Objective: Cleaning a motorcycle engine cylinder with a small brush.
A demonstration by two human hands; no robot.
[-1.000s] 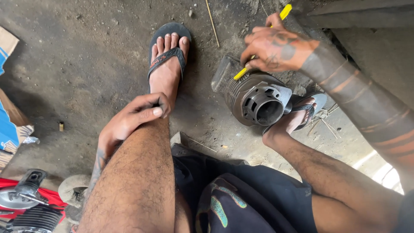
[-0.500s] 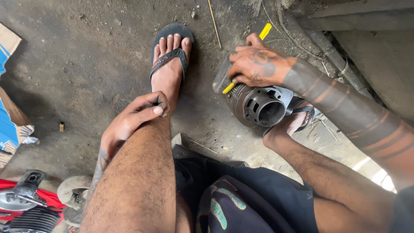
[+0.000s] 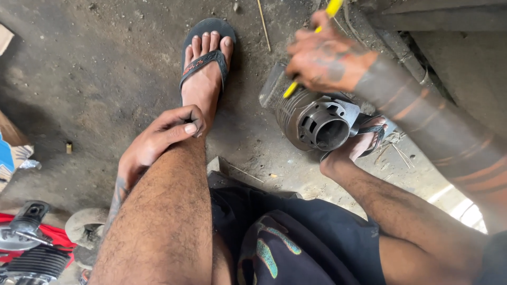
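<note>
Head view, looking down past the person's own knees to a dusty concrete floor (image 3: pixel 95 63). The right hand (image 3: pixel 327 60) is raised over a finned metal engine cylinder (image 3: pixel 311 119), its fingers (image 3: pixel 303 53) curled tight round a thin yellow-handled tool (image 3: pixel 332 8); the yellow shaft comes out above the knuckles and again below the fingers, where its lower end meets the cylinder's ribbed side. The cylinder lies on its side just under those fingers, its open round bore facing the camera, and its near end rests against the right foot (image 3: pixel 359 142), which wears a dark sandal. The left hand (image 3: pixel 158 140) holds nothing: it lies on the left shin, fingers (image 3: pixel 185 124) loosely bent and close together, the thumb tip pressed to the leg. Just beyond those fingertips is the left foot (image 3: pixel 203 79) in a black flip-flop (image 3: pixel 206 29), flat on the floor. The two hands are well apart, with the left foot and a strip of floor between them. Below the left wrist, at the lower left corner, sits another finned engine part (image 3: pixel 31 258) on a red cloth (image 3: pixel 47 235), beside a worn pale round block (image 3: pixel 84 227). Dark shorts (image 3: pixel 296 243) with a pale green pattern fill the bottom middle. A thin stick (image 3: pixel 263 26) lies on the floor beyond the flip-flop.
</note>
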